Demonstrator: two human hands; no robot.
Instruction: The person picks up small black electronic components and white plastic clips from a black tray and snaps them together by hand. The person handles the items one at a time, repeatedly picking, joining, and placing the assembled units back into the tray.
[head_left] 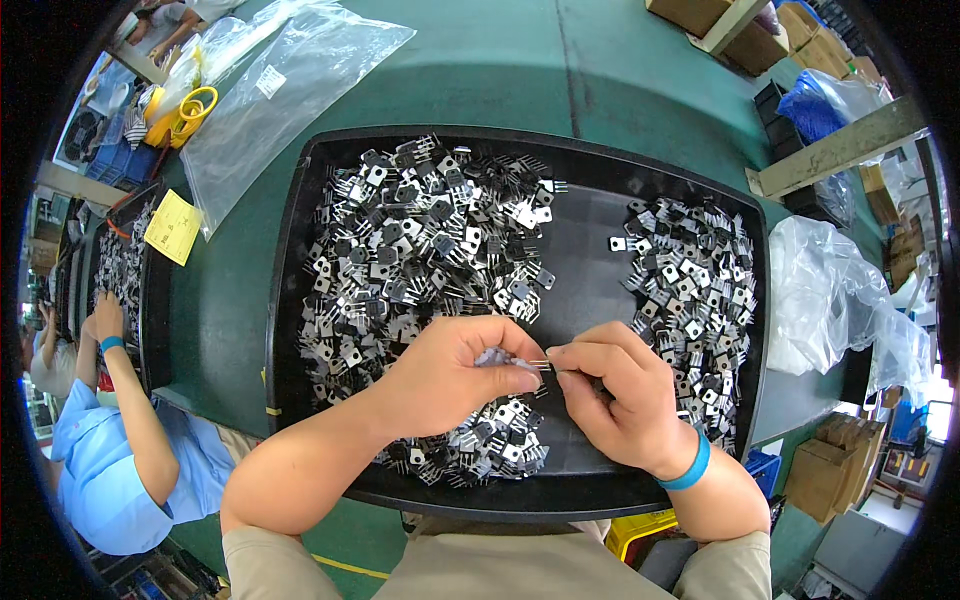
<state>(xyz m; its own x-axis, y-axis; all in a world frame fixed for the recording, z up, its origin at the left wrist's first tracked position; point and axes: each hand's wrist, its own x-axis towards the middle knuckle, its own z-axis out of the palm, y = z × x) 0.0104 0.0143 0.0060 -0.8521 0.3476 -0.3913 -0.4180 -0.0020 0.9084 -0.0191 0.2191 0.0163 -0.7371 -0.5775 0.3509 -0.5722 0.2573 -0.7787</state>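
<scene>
My left hand (455,370) is closed, thumb against forefinger, round several small pale grey pieces (493,357) whose exact kind I cannot make out. Close beside it, my right hand (620,395) pinches a small transistor, its body mostly hidden by the fingertips. Thin metal legs (541,363) show between the two hands. Both hands are over a large black tray (590,290). A big heap of loose three-legged transistors (400,230) fills its left part, running under my left hand. A smaller heap (690,290) lies along its right side.
The tray stands on a green table (480,70). A clear plastic bag (280,110) lies behind it at the left, crumpled plastic (820,290) at the right. Left of me, a co-worker in a blue shirt (150,460) reaches into another tray (155,300) bearing a yellow note (173,227).
</scene>
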